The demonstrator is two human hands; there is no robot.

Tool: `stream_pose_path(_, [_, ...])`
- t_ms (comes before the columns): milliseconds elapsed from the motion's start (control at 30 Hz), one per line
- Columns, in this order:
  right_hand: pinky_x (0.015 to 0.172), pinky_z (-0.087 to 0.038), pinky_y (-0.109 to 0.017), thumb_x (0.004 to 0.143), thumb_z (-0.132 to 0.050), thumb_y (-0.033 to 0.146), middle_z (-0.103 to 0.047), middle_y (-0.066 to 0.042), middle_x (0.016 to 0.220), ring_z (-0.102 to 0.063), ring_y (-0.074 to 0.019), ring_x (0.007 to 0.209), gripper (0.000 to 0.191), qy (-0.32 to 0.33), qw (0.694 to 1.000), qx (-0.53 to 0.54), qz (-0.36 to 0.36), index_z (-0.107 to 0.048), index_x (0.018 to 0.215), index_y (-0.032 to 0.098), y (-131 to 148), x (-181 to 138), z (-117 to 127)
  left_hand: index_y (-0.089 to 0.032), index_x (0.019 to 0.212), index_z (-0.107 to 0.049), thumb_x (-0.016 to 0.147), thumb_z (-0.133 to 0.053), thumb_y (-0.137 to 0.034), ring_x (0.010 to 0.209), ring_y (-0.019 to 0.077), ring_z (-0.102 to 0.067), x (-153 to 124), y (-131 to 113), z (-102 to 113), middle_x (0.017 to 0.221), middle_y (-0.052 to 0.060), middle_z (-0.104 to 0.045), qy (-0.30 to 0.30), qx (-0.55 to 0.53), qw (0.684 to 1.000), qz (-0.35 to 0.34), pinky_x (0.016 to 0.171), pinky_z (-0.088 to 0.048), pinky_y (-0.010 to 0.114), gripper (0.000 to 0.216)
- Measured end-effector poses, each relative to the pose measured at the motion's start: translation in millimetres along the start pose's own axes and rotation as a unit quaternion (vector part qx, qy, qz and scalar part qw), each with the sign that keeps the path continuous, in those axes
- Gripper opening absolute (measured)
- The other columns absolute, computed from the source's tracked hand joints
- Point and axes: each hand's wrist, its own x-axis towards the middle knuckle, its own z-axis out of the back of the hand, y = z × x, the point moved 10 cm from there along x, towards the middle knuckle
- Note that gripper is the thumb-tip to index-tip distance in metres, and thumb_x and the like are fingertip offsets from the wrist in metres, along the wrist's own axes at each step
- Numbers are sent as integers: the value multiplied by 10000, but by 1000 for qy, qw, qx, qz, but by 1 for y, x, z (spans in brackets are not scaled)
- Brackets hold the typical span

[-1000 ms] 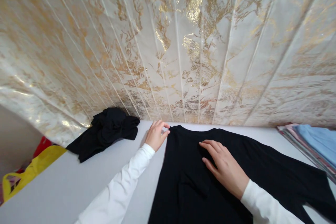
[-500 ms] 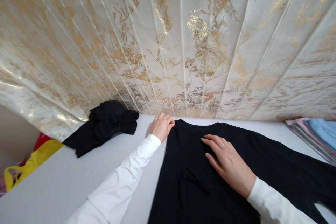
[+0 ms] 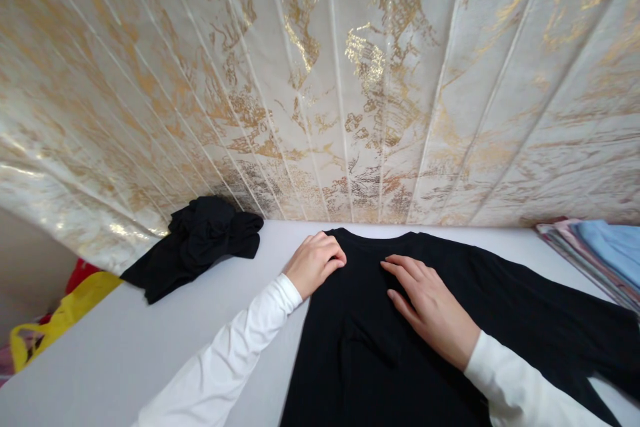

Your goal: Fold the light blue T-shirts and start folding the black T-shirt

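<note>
A black long-sleeved top (image 3: 360, 360) lies spread on the white table, its neckline toward the curtain and one sleeve stretching out to the right. At the left of the neckline, my left hand (image 3: 316, 263) has its fingers curled and closed against the top's folded edge, thumb close to the fingertips. What cloth sits between them is mostly hidden. My right hand (image 3: 433, 310) rests on the chest below the neckline, fingers stretched out and thumb apart, gripping nothing. A raised fold of cloth shows under the fabric between the two hands.
A crumpled black garment (image 3: 205, 240) lies at the back left of the white table (image 3: 165, 353). Folded clothes (image 3: 600, 247) are stacked at the back right. A gold-patterned curtain (image 3: 320, 80) hangs behind. Yellow cloth (image 3: 75, 307) shows beyond the left edge.
My left hand has shifted slightly right and nearer, from the shoulder corner onto the top. My right hand stays in about the same place on the cloth. The view has turned slightly.
</note>
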Motion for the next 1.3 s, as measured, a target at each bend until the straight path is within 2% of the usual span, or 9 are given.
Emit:
stream_pose_path(200, [895, -453, -427, 878, -476, 232, -555, -137, 1222, -520, -259, 1104, 349, 0, 1000, -3, -1, -534, 1213, 150, 1, 0, 0, -214, 848, -628, 815, -692, -231, 894, 194, -506, 1, -6, -9, 893, -11, -620, 24, 26, 999, -18, 800, -361, 318, 74])
stream_pose_path(467, [894, -455, -424, 880, -471, 238, -555, -138, 1226, -517, -259, 1110, 355, -4, 1000, -3, 2, -531, 1220, 153, 2, 0, 1, -203, 764, -598, 815, -669, -170, 870, 203, -516, 3, -13, -11, 835, -4, -620, 11, 42, 998, 35, 773, -355, 330, 94])
stream_pose_path(667, [897, -451, -437, 883, -464, 231, -552, -137, 1228, -516, -264, 1111, 356, 0, 1000, 0, 3, -519, 1228, 158, 3, 0, 2, -215, 780, -608, 863, -581, -161, 780, 177, -584, 2, 8, -2, 773, -22, -642, -11, 6, 994, 107, 752, -405, 298, 103])
stream_pose_path(800, [883, -457, -446, 887, -451, 224, -557, -132, 1222, -525, -267, 1100, 349, -6, 1000, 0, 3, -520, 1226, 179, 4, 0, 4, -221, 783, -591, 884, -532, -164, 797, 175, -592, 2, 17, 8, 799, -24, -647, -26, -7, 992, 126, 750, -424, 283, 130])
stream_pose_path(900, [875, -463, -449, 884, -452, 222, -562, -131, 1214, -529, -268, 1097, 349, -12, 1000, -4, 2, -526, 1224, 185, 4, 0, 5, -217, 779, -592, 868, -563, -164, 812, 187, -575, 3, 15, 9, 786, -14, -633, -19, -2, 993, 114, 746, -419, 292, 107])
stream_pose_path(1100, [900, -447, -459, 888, -458, 217, -544, -150, 1230, -507, -278, 1114, 351, 7, 1000, 6, -3, -515, 1226, 143, 3, 1, 1, -228, 792, -628, 779, -703, -170, 873, 200, -535, 5, -6, -7, 863, -13, -639, 29, 19, 998, 52, 783, -385, 320, 95])
stream_pose_path(1300, [894, -452, -460, 890, -450, 216, -550, -143, 1225, -515, -274, 1109, 344, -6, 1000, 7, 0, -515, 1223, 162, 3, 1, 3, -212, 740, -597, 823, -633, -153, 843, 205, -538, 4, -8, -11, 810, -6, -636, 13, 34, 997, 67, 769, -370, 330, 108])
